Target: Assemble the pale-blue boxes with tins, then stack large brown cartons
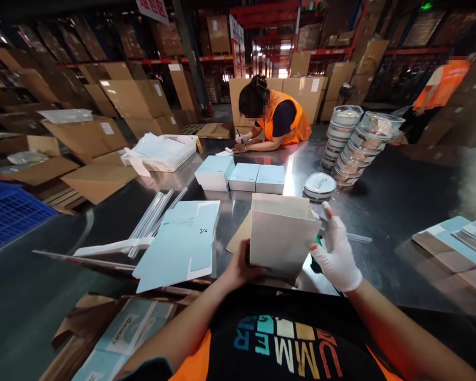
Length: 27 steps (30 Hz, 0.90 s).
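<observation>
My left hand (241, 264), bare, grips the lower left side of a small white cardboard box (281, 235) with its top open, held upright just above the metal table (396, 211). My right hand (337, 254), in a white glove, holds the box's right side, thumb raised. Beside the box lies a stack of flat light-blue box blanks (182, 243). Behind it stands a round lidded tin (319, 186).
Three closed light-blue boxes (241, 176) sit in a row mid-table. Stacks of clear lidded round containers (357, 140) lean at the right. A white basket (166, 151) sits at far left. A person in an orange vest (277, 121) writes at the far edge. Cardboard cartons surround the table.
</observation>
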{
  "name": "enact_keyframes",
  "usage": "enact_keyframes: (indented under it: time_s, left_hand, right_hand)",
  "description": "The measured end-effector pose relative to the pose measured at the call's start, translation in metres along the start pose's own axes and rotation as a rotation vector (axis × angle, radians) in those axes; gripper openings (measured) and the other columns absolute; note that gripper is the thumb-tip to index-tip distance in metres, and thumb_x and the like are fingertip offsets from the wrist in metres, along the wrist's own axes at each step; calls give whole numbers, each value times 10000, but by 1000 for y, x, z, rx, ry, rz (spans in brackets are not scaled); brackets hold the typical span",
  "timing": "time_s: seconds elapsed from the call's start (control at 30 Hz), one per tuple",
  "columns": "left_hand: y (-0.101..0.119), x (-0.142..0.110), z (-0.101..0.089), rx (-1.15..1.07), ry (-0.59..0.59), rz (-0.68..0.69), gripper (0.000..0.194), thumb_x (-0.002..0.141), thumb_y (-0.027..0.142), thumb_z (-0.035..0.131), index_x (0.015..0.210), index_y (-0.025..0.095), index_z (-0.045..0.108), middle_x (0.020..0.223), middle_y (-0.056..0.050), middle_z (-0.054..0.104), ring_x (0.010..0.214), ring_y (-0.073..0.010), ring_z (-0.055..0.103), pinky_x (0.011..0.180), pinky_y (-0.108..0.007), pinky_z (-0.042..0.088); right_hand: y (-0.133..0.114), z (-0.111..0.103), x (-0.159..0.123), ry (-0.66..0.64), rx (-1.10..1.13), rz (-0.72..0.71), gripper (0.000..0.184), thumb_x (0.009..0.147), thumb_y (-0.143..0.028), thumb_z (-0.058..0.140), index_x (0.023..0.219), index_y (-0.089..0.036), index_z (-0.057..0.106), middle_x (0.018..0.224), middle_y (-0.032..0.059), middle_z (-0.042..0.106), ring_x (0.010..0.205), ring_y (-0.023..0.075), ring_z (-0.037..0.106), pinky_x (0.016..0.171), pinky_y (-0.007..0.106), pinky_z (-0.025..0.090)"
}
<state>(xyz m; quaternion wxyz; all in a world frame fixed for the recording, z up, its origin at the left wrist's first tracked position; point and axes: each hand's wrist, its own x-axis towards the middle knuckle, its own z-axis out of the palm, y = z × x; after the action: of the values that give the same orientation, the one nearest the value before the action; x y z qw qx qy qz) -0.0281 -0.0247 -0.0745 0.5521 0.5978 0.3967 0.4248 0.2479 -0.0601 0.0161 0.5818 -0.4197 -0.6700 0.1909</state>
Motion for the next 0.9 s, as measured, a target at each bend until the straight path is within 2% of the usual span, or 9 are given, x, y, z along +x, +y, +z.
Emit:
enact_keyframes:
  time_s: [0.13,0.27,0.33,0.43,0.53,0.63,0.7,0.8,0.9]
  left_hand:
    - [29,-4,-3,37,142,261,1111,694,612,972,1592,211,454,1467,-205,614,1405,-428,576,1192,-561,476]
    - [62,-3,4,160,139,458,604,814,768,810,1028,204,797,1224,-161,701,1353,-422,588,1224,-551,444]
    - [67,-4,11,115,201,434,642,854,820,730,1010,200,790,1193,-152,709,1229,-381,647,1128,-509,520]
    - [56,-4,15,30,327,450,810,809,842,764,1320,215,702,1369,-173,666,1269,-370,642,1103,-486,537]
    - [41,1,4,160,198,508,758,728,733,910,1265,227,740,1308,-168,694,1437,-414,547,1259,-552,413]
    - [35,8,-10,242,132,533,655,762,673,924,1210,217,778,1218,-147,728,1433,-393,560,1287,-569,379]
    - [33,12,-14,246,145,561,697,768,708,908,1234,208,771,1249,-147,728,1398,-371,596,1246,-541,435]
    - [32,17,-11,266,176,592,747,774,778,864,1249,211,762,1252,-142,738,1379,-361,620,1232,-522,453]
    - [38,25,-3,211,210,593,739,814,807,807,1246,211,746,1224,-131,743,1310,-342,651,1219,-504,458]
  right_hand:
    - [3,25,-21,-51,9,10,857,926,-683,784,1682,-421,475,1687,112,505,1561,407,494,1248,641,487]
    - [-18,39,-9,-83,155,135,649,933,-836,659,1310,-319,767,1397,121,721,1259,394,714,1067,594,619]
    - [-27,45,0,-22,114,254,507,974,-735,645,1172,-283,759,1192,103,776,1087,343,752,978,542,645]
    - [-30,54,9,171,-39,272,359,914,-452,673,1226,-274,671,1214,89,761,1127,314,726,1049,529,607]
    - [-22,51,15,225,-31,170,493,881,-339,616,1368,-270,569,1355,107,710,1217,290,701,1099,503,577]
    - [-11,29,26,103,-159,178,463,968,-407,557,1392,-222,576,1417,154,672,1277,309,672,1123,500,549]
    - [-2,11,32,-54,-451,352,454,990,-427,546,1343,-155,637,1437,221,648,1352,376,625,1175,544,489]
    - [12,-6,31,-314,-766,706,528,862,-324,709,1311,-47,685,1305,317,687,1268,508,655,1132,640,467]
    - [25,-11,22,-325,-742,849,770,714,-178,769,1442,12,605,1114,286,745,1071,482,734,995,586,551]
